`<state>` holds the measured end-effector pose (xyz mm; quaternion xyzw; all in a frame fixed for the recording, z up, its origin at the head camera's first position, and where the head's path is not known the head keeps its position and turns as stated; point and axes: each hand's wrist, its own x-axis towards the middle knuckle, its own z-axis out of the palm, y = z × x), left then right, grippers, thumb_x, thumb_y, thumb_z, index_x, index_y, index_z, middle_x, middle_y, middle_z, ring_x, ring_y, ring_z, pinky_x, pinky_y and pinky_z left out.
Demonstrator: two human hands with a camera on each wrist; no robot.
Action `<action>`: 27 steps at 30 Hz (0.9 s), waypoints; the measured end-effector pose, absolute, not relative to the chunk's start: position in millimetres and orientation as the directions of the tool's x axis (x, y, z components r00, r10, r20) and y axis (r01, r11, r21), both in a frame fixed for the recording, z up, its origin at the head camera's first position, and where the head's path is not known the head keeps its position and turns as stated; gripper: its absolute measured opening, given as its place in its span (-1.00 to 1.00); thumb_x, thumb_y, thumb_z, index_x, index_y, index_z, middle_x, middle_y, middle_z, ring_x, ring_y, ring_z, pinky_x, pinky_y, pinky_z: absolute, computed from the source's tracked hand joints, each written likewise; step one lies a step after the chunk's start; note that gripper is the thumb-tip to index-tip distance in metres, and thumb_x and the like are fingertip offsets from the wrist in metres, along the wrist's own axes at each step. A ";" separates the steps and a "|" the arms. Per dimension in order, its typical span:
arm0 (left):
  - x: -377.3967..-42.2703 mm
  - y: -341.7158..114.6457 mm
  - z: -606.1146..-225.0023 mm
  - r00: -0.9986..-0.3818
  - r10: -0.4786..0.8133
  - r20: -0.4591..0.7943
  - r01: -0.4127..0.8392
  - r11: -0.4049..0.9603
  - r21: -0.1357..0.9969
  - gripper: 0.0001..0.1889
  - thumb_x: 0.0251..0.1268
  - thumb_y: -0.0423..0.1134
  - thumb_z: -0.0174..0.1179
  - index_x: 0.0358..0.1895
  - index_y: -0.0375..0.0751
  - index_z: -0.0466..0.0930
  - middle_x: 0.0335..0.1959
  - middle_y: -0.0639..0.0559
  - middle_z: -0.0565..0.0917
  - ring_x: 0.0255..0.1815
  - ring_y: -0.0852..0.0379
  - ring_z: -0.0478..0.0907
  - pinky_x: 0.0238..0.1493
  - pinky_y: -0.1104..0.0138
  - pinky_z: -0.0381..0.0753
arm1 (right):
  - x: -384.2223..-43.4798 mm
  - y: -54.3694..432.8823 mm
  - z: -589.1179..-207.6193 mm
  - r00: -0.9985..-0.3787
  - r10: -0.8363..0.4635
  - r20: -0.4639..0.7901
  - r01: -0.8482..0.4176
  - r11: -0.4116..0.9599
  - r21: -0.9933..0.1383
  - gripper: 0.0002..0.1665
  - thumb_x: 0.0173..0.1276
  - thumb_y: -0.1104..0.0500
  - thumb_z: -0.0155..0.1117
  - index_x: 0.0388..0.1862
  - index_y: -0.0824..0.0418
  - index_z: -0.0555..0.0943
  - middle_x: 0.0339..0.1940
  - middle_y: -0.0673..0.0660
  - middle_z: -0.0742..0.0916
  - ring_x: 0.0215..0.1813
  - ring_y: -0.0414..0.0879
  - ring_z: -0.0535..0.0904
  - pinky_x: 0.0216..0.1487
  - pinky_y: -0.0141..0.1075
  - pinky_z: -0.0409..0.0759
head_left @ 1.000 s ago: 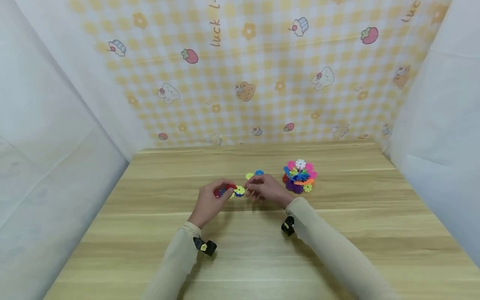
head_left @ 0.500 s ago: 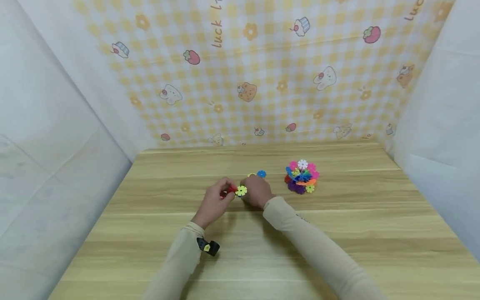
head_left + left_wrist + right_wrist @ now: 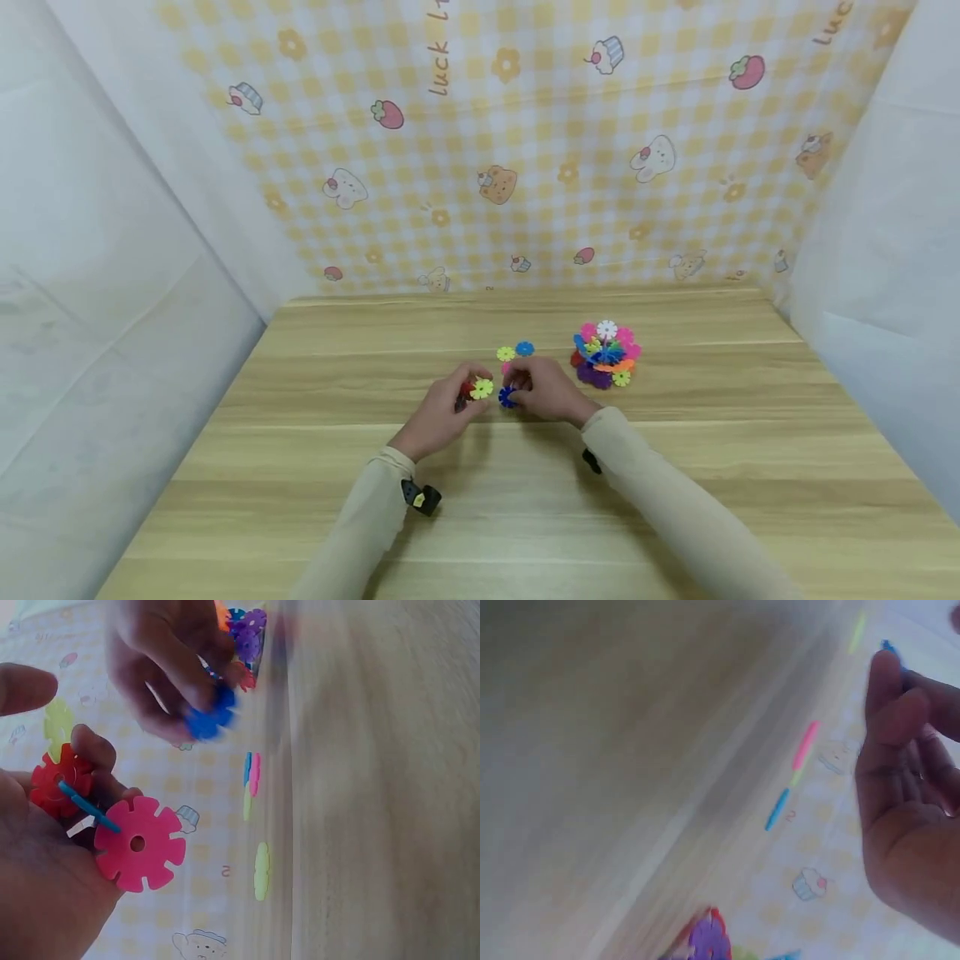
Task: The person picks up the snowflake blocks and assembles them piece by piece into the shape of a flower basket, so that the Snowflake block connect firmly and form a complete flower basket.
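My left hand (image 3: 441, 414) holds a small joined group of notched plastic discs, lifted off the table. In the left wrist view the group shows a pink disc (image 3: 156, 859), a red disc (image 3: 46, 796), a yellow disc (image 3: 58, 726) and a light blue disc (image 3: 91, 808) seen edge-on. To its right, my right hand (image 3: 551, 390) pinches a dark blue notched disc (image 3: 506, 398) between thumb and fingers, apart from the group. That blue disc is blurred in the left wrist view and mostly hidden behind the fingers in the right wrist view.
Just behind the right hand lie a loose yellow disc (image 3: 506, 353), a light blue disc (image 3: 525, 348) and a partly covered pink disc (image 3: 506, 367). A many-coloured ball of joined discs (image 3: 606, 357) stands farther right on the wooden table (image 3: 480, 517). A patterned cloth (image 3: 420, 167) hangs behind.
The right hand reached in beside the left hand, then drew back to the right with the dark blue disc pinched. The left hand keeps its disc group, now slightly turned.
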<state>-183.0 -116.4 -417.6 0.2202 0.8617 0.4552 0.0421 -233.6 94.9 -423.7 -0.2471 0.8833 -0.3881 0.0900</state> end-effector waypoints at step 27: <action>-181.3 -106.0 -418.6 -0.841 0.524 0.137 0.449 0.533 0.717 -0.73 0.56 -0.15 0.06 0.20 -0.08 0.47 -0.44 0.12 0.50 -0.45 0.24 0.37 -0.40 0.44 0.41 | -189.0 111.4 -415.7 -0.829 -0.421 0.368 -0.501 0.266 -0.824 -0.87 0.37 0.38 0.31 -0.18 0.19 0.70 -0.34 0.14 0.78 -0.37 0.10 0.73 -0.38 -0.34 0.69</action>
